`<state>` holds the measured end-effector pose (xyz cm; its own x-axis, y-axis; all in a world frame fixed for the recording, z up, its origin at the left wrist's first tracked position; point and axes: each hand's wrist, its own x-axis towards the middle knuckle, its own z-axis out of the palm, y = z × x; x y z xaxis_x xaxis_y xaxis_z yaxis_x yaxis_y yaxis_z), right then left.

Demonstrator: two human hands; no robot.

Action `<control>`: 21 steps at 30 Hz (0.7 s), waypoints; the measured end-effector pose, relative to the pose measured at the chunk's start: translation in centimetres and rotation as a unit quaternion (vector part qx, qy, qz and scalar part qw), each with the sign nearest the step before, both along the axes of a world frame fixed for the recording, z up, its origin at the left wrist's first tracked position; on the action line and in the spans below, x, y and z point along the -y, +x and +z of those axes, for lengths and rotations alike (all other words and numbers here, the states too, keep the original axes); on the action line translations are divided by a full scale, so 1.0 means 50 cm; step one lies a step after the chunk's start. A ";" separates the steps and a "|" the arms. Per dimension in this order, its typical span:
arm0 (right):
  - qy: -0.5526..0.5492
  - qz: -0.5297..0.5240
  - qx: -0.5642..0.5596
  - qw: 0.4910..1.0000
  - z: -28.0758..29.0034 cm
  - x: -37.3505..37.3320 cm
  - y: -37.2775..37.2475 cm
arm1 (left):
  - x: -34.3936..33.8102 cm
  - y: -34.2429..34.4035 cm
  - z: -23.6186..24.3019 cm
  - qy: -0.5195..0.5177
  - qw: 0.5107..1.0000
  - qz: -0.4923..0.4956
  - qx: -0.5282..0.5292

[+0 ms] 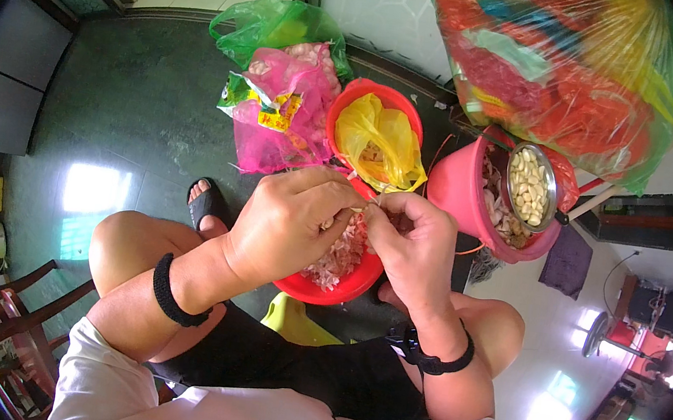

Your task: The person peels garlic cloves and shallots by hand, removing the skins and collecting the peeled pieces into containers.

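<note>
Above a red basin (309, 292) of papery garlic skins (340, 262), my two hands meet at the fingertips. My left hand (289, 219) is closed on a small pale garlic clove (359, 209), mostly hidden by the fingers. Thumb and forefinger of my right hand (416, 243) pinch at the same clove from the other side. Beyond them stands another red basin (342, 110) lined with a yellow plastic bag (372, 126). To its left, a pink net bag (279, 132) holds garlic bulbs.
A metal bowl of peeled garlic cloves (529, 187) rests on a pink bucket (461, 183) with skins inside. A green plastic bag (279, 27) lies behind the net bag. A large clear sack of colourful bags (556, 61) bulges at far right. A yellow-green stool (298, 321) shows between my legs.
</note>
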<state>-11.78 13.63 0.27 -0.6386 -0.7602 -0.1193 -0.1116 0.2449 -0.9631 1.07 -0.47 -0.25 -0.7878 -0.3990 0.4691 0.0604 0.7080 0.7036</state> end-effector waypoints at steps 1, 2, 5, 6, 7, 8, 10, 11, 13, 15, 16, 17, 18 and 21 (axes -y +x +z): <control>0.018 -0.005 0.029 0.999 0.000 0.000 -0.001 | 0.000 0.001 -0.001 -0.015 1.000 -0.002 0.007; 0.019 -0.006 0.029 0.999 -0.003 0.000 -0.003 | 0.000 0.001 -0.003 -0.014 1.000 -0.002 0.007; 0.017 -0.006 0.061 0.998 -0.010 -0.001 -0.006 | 0.002 -0.003 -0.009 -0.026 0.999 -0.008 0.018; 0.011 0.000 0.071 0.997 -0.010 0.000 -0.007 | 0.003 -0.003 -0.009 -0.022 1.000 -0.012 0.019; 0.006 0.006 0.080 0.997 -0.010 0.001 -0.006 | 0.003 -0.002 -0.009 -0.018 1.000 -0.017 0.020; 0.005 0.008 0.081 0.997 -0.009 0.002 -0.005 | 0.004 -0.001 -0.006 -0.019 1.000 -0.015 0.021; 0.001 -0.005 0.107 0.994 -0.010 0.001 -0.004 | 0.004 -0.001 -0.003 -0.022 0.999 -0.016 0.026; 0.001 -0.005 0.107 0.994 -0.010 0.001 -0.004 | 0.004 -0.001 -0.004 -0.022 0.999 -0.016 0.026; 0.010 -0.005 0.112 0.994 -0.011 0.002 -0.004 | 0.003 -0.001 -0.008 -0.028 0.999 -0.010 0.021; 0.011 -0.005 0.109 0.994 -0.011 0.003 -0.003 | 0.003 0.001 -0.009 -0.025 0.999 -0.012 0.027; 0.011 -0.006 0.106 0.994 -0.011 0.003 -0.003 | 0.003 0.002 -0.009 -0.021 0.999 -0.014 0.033; 0.011 -0.005 0.106 0.994 -0.012 0.004 -0.004 | 0.002 0.002 -0.009 -0.021 0.999 -0.013 0.034; 0.016 -0.002 0.098 0.995 -0.014 0.004 -0.005 | 0.002 0.002 -0.009 -0.025 0.999 -0.010 0.037; 0.016 0.003 0.110 0.994 -0.022 0.002 -0.010 | 0.003 0.001 -0.010 -0.018 0.999 -0.004 0.042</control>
